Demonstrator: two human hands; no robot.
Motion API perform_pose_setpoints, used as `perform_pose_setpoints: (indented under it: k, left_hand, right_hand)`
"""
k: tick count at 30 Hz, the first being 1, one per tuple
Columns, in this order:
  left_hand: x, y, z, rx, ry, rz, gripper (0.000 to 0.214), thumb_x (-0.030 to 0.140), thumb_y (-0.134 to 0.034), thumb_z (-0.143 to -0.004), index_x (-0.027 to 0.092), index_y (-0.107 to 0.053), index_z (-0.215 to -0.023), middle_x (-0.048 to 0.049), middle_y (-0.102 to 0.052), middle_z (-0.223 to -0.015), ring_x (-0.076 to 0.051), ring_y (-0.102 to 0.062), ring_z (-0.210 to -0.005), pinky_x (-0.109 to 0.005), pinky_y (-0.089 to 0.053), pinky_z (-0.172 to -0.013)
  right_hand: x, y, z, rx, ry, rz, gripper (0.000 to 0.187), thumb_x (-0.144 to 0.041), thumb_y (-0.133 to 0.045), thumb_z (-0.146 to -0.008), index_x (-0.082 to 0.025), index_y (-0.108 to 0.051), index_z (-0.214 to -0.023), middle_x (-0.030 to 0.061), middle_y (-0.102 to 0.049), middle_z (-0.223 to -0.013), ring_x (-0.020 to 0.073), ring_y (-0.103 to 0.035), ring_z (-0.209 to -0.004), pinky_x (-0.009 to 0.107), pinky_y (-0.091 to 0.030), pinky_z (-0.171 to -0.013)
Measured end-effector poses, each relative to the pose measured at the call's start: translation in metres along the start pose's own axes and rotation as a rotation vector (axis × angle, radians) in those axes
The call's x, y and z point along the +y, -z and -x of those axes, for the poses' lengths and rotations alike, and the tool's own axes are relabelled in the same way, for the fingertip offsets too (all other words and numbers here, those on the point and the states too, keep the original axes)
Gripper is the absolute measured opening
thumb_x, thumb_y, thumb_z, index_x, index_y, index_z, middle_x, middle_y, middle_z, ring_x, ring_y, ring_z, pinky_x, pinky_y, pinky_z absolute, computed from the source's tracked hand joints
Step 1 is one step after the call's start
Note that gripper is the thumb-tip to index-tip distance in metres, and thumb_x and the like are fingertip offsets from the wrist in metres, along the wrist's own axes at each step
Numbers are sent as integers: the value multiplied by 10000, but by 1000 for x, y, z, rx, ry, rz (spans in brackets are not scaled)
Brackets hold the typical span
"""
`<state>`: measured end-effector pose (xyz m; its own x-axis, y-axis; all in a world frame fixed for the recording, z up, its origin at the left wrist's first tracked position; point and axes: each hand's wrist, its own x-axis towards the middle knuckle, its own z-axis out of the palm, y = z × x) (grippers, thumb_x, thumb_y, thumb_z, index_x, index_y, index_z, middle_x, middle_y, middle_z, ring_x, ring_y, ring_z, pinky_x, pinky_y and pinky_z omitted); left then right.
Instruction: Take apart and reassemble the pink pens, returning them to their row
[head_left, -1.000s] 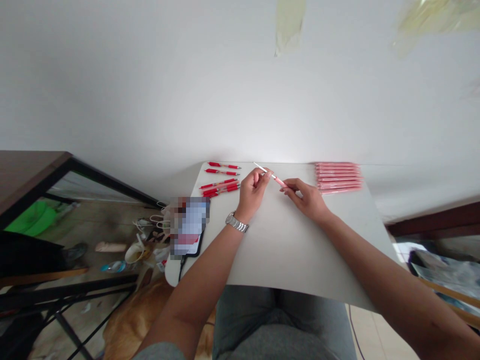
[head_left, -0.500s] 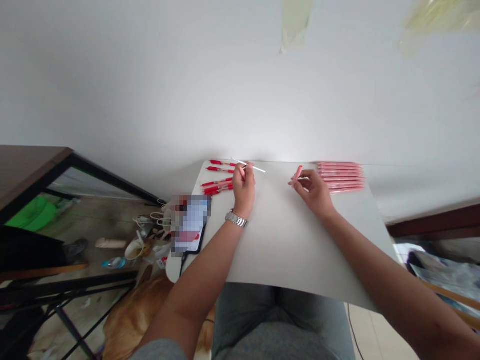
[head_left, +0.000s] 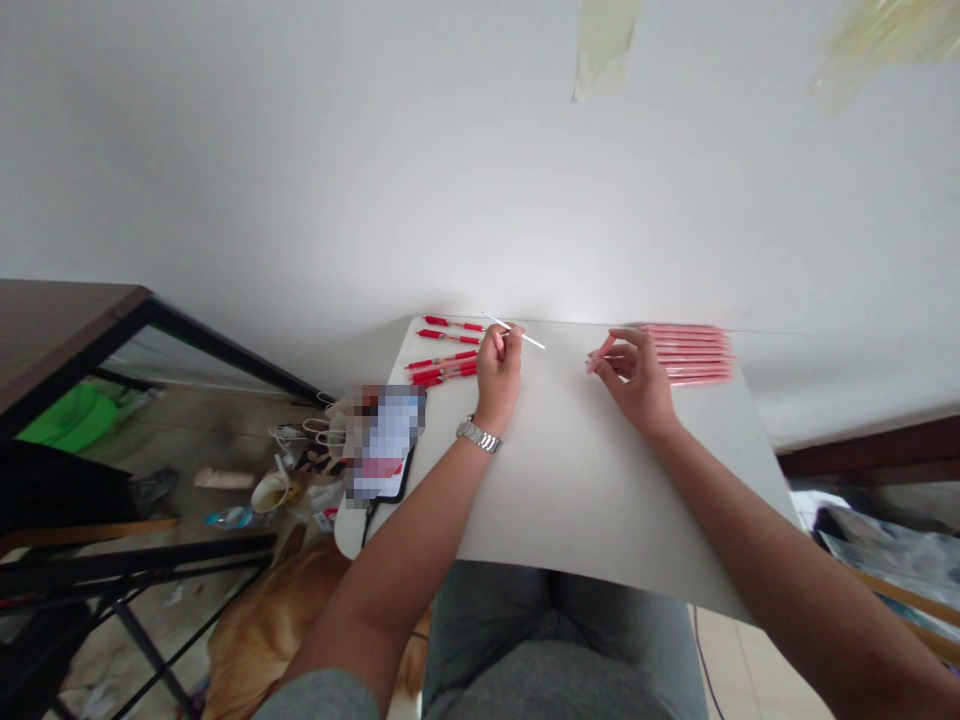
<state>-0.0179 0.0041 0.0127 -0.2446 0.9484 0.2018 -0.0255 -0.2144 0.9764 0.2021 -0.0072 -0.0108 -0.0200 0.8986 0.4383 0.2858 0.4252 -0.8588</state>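
Note:
My left hand (head_left: 498, 378), with a metal watch at the wrist, is closed on a thin white stick (head_left: 533, 341) that looks like a pen refill. It slants across the fingertips above the table. Just left of this hand lie several red pens (head_left: 448, 363), their right ends partly hidden by it. Between the thumb and fingers of my right hand (head_left: 639, 388) is a short pinkish-red tube (head_left: 604, 347), like a pen barrel part, tilted up. Behind and right of that hand lies a row of pink pens or barrels (head_left: 696, 358), close together.
A phone (head_left: 397, 470) with a blurred screen and a cable lies at the left edge of the white table (head_left: 570, 500). The wall (head_left: 480, 180) stands right behind the table. At lower left are a dark table frame, a brown dog (head_left: 277, 620) and floor clutter.
Little differs. My right hand has turned slightly, its forefinger now over the top of the tube. The white stick stays in my left hand; the whole view has shifted a little.

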Motion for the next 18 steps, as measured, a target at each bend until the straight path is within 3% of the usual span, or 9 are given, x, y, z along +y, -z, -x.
perform_pose_setpoints:
  k: [4,10,18]
  left_hand:
    - [4,-2,3,-3,-70,1,429,566,-695,-927,223,-484,-778,55,-310,-658,-111,-282,-579,-262,-275,-543]
    - [5,-3,4,-24,-80,15,440,558,-709,-924,210,-487,-772,53,-305,-669,-103,-276,-593,-252,-270,-545]
    - [6,-4,8,-129,-69,78,348,555,-720,-917,211,-733,-974,46,-329,-678,-98,-275,-588,-252,-250,-531]
  right_hand:
    - [2,0,0,19,5,-49,545,-529,-698,-941,-294,-451,-1367,97,-745,-1143,232,-775,-947,429,-656,-875]
    - [6,1,1,-129,14,16,479,-499,-689,-958,-270,-520,-1344,84,-782,-1106,234,-775,-992,457,-648,-920]
    - [-1,-1,7,-101,173,77,392,-403,-685,-982,-289,-513,-1315,58,-785,-1126,217,-778,-986,438,-635,-933]
